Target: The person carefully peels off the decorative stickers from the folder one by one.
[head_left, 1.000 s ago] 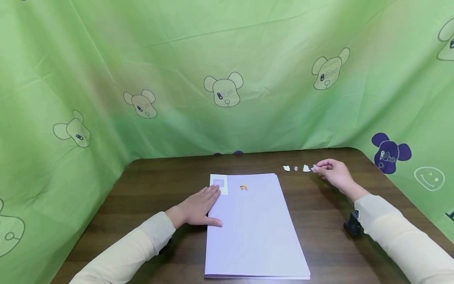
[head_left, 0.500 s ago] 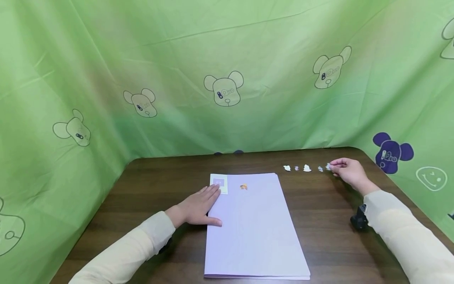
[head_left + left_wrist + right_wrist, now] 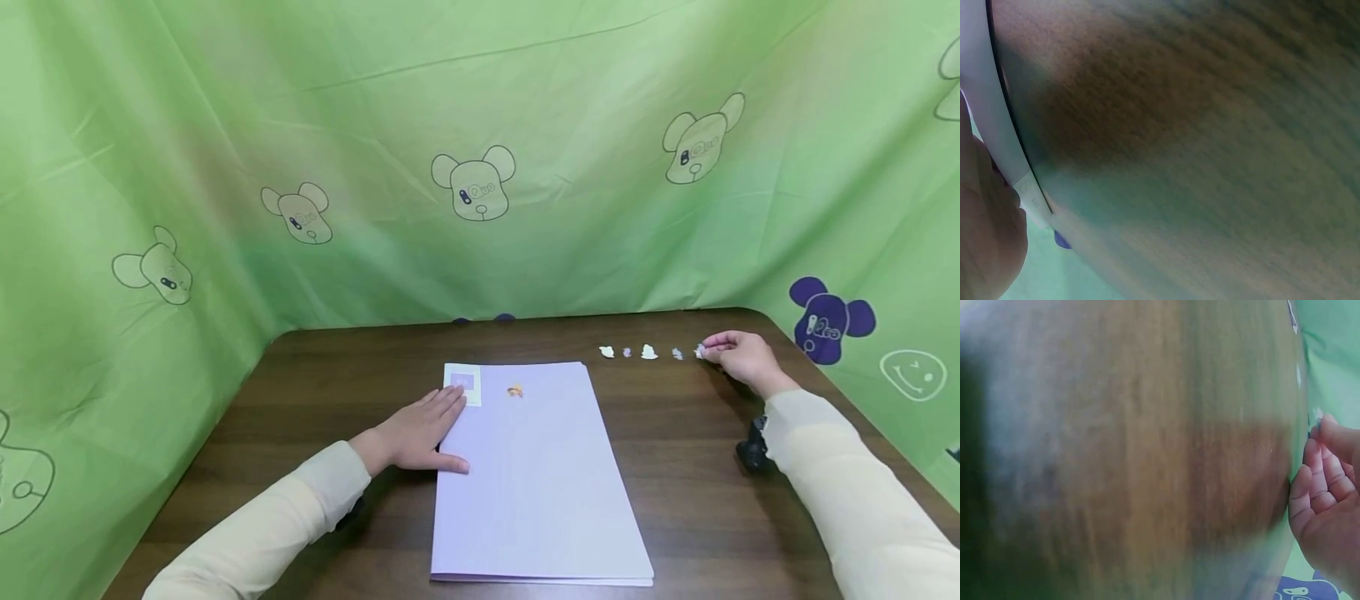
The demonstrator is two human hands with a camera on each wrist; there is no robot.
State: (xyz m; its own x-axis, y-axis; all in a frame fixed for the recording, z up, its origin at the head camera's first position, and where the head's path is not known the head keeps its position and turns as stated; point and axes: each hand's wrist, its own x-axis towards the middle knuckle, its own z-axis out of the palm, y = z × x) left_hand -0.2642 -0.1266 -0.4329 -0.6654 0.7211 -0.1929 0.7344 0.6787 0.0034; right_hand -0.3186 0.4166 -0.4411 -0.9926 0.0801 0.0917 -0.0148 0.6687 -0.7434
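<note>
My left hand [image 3: 420, 427] lies flat with straight fingers on the left edge of a lavender paper stack or folder [image 3: 540, 492]. Its fingertips touch a white label with a lavender square [image 3: 462, 382] in the top left corner. A small orange sticker [image 3: 515, 390] lies to the right of the label. At the far right, my right hand [image 3: 744, 360] pinches a small pale cut-out piece [image 3: 700, 352] between thumb and forefinger, at the end of a row. In the right wrist view, the other fingers [image 3: 1313, 481] curl loosely below the pinch; the piece is blurred.
Left of the right hand, the row holds a lavender cut-out [image 3: 677, 353], a white one [image 3: 648, 352], a tiny lavender one [image 3: 627, 352] and another white one [image 3: 607, 352]. A green printed curtain [image 3: 480, 267] hangs behind the brown wooden table [image 3: 337, 392].
The right hand has moved right, from the lavender cut-out to the pale piece at the row's end. That lavender cut-out now lies uncovered. My left hand stays put.
</note>
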